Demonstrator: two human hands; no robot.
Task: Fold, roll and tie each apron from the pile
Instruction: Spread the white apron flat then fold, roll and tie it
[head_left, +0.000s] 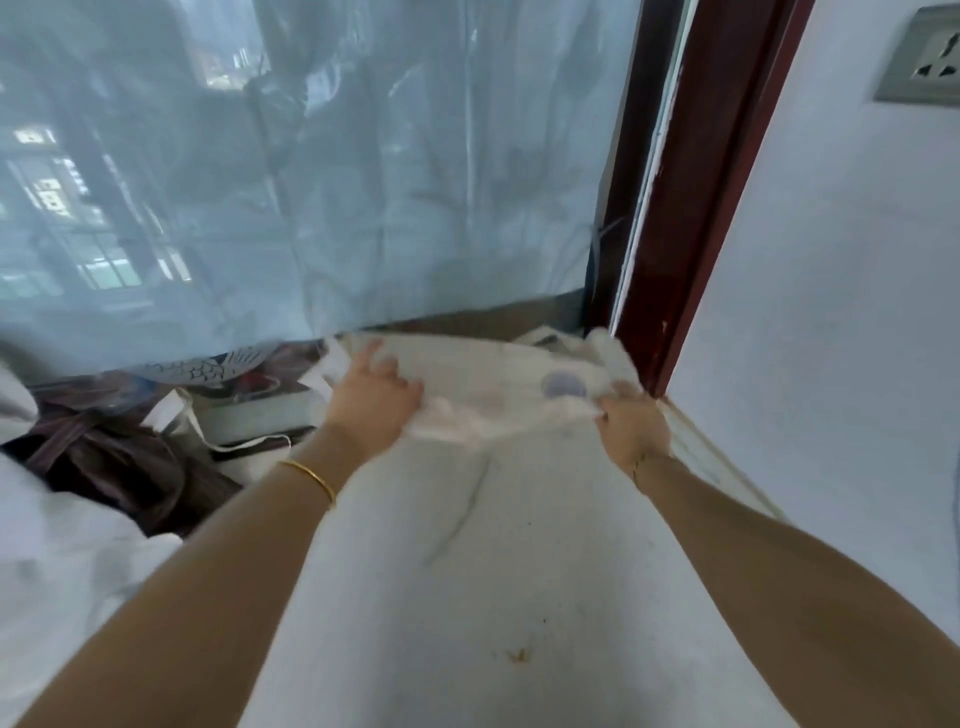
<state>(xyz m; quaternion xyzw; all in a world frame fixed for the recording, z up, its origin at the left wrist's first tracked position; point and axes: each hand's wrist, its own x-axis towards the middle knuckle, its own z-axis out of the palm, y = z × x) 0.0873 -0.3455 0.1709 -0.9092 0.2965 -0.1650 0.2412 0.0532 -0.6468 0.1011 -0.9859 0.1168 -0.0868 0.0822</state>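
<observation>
A white apron (478, 545) lies stretched out in front of me, running from the near edge up to a folded far end (483, 374) by the window. My left hand (371, 392) grips the left side of that fold, fingers curled into the cloth. My right hand (631, 423) clutches the bunched right corner. A faint round blue mark (563, 385) shows on the fold, and a small orange stain (517, 654) marks the near part. A white strap (228, 441) trails off to the left.
More white cloth (62, 561) is heaped at the left. Dark striped fabric (104, 457) and a thick book (260, 413) lie beyond it. A pale blue curtain (311, 182) hangs ahead. A dark red window frame (691, 208) and a white wall (831, 312) close off the right.
</observation>
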